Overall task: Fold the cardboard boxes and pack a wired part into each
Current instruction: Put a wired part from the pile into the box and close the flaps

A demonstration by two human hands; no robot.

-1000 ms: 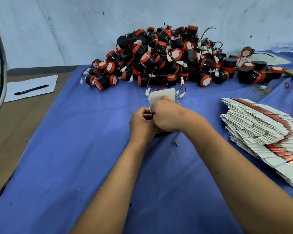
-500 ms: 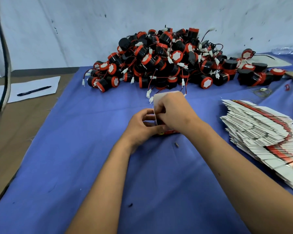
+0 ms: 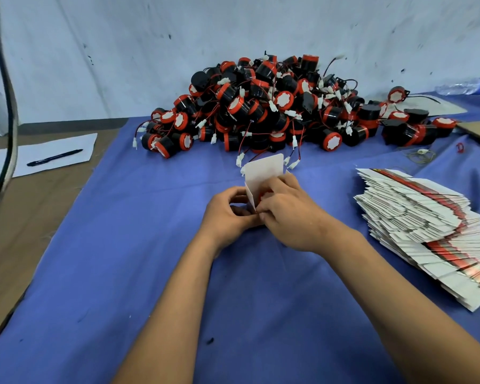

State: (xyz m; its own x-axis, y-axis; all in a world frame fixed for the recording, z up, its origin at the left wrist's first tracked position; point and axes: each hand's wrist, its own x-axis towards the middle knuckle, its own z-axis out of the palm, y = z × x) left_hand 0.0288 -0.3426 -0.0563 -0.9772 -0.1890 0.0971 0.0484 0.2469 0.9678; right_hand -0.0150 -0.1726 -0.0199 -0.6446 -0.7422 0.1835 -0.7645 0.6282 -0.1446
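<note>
A blue cloth [image 3: 117, 273] is spread over the table, and a large heap of black-and-red wired parts [image 3: 261, 106] is piled at its far side against the wall. A fanned stack of flat box blanks [image 3: 416, 217] is laid to the right, near the working hand. Between heap and person, one small cardboard box [image 3: 263, 170] is held upright on the cloth, its white flap raised. The box is gripped from the left by the left hand [image 3: 227, 214], fingers curled round its side, and its near corner is pinched by the right hand [image 3: 286, 212]. Whether a part is already inside cannot be told.

The flap could be creased or torn if it is forced before the side tabs are tucked. Loose wires trailing from the heap, just beyond the flap, could be snagged and dragged along. The leaning blanks could be knocked askew by the right forearm.
</note>
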